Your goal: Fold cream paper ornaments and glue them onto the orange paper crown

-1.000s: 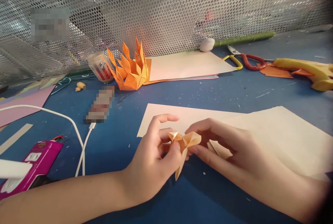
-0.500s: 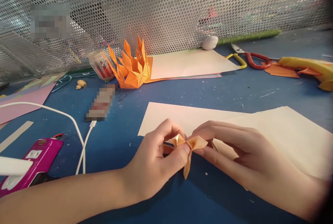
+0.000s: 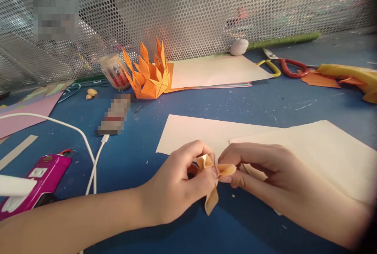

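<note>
Between my hands is a small folded paper piece point(image 3: 211, 204), pale orange, with several pointed flaps spreading from its middle. My left hand point(image 3: 184, 187) pinches it near the centre, thumb on top and fingers curled behind. One flap hangs down below the left thumb. My right hand point(image 3: 271, 183) grips the right-hand flap between thumb and fingertips. Cream paper sheets point(image 3: 318, 144) lie on the table just behind and partly under the right hand. The inner folds of the piece are hidden by my fingers.
An orange origami crown shape point(image 3: 154, 85) stands at the back beside a clear jar point(image 3: 116, 74). Red-handled scissors point(image 3: 294, 68) and a yellow tool point(image 3: 344, 72) lie back right. On the left are a white cable point(image 3: 85, 138) and a magenta device point(image 3: 53, 173). Perforated metal point(image 3: 191, 14) closes the back.
The paper piece has turned slightly in my fingers, its lower flap swinging left. My right fingers have curled in closer around the right flap. The view has shifted a little.
</note>
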`<state>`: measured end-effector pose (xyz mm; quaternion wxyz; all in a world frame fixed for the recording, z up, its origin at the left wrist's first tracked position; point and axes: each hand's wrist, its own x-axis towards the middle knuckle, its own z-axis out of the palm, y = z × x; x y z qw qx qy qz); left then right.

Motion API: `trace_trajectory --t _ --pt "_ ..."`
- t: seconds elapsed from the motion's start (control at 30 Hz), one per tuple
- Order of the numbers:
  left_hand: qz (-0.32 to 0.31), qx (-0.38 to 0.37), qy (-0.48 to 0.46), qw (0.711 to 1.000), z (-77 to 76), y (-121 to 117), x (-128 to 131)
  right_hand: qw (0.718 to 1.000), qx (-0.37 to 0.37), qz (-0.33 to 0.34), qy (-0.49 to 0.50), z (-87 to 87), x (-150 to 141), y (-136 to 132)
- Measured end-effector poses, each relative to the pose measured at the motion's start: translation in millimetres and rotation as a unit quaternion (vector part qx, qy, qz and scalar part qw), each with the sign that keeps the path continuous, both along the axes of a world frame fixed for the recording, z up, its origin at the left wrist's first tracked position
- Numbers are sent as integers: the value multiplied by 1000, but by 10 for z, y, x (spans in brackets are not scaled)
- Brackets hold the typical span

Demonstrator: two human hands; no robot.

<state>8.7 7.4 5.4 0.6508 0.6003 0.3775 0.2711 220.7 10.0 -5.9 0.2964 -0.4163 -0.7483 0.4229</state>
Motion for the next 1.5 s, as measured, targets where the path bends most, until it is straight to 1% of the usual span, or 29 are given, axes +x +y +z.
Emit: trace_trajectory --t 0.07,0.13,0.2,0.33,0.43,0.53,0.67,0.8,0.87,0.97,1.07,1.17,1.23,1.4,1.5 --pt "-7 -4 -2 1000 8 -1 2 1000 -17 6 8 -24 6 -9" --pt "-8 -3 -9 1000 25 -8 10 998 -50 6 25 -34 5 -24" --pt "7 -1 -17 1000 50 -24 21 996 -78 -3 46 -22 -4 -36" --pt "39 -8 -3 999 84 -55 30 991 -86 -31 93 36 -37 -30" --pt "39 4 18 999 70 -52 28 989 -106 -17 106 54 -43 -21" --pt "47 16 12 999 42 -39 33 985 -130 5 112 50 -34 -24" --pt "62 -7 -18 998 11 -43 37 982 -118 -2 148 62 -44 -33" --pt "65 -21 -35 997 -10 -61 17 987 -76 -24 139 55 -67 -57" --pt "60 -22 -39 997 -12 -69 8 989 -67 -29 132 34 -71 -77" --pt "51 -26 -55 997 -6 -73 19 987 -84 -20 132 7 -73 -106" --pt "42 -51 -81 995 3 -60 52 982 -97 -19 163 20 -82 -108" --pt "45 -67 -70 994 13 -44 72 980 -109 -13 164 53 -94 -70" --pt "58 -47 -48 996 20 -43 71 982 -113 -14 152 63 -93 -28" --pt "84 45 35 995 20 -56 49 986 -80 -30 142 21 -47 53" --pt "96 72 51 991 9 -58 44 990 -69 -29 118 9 -25 49"
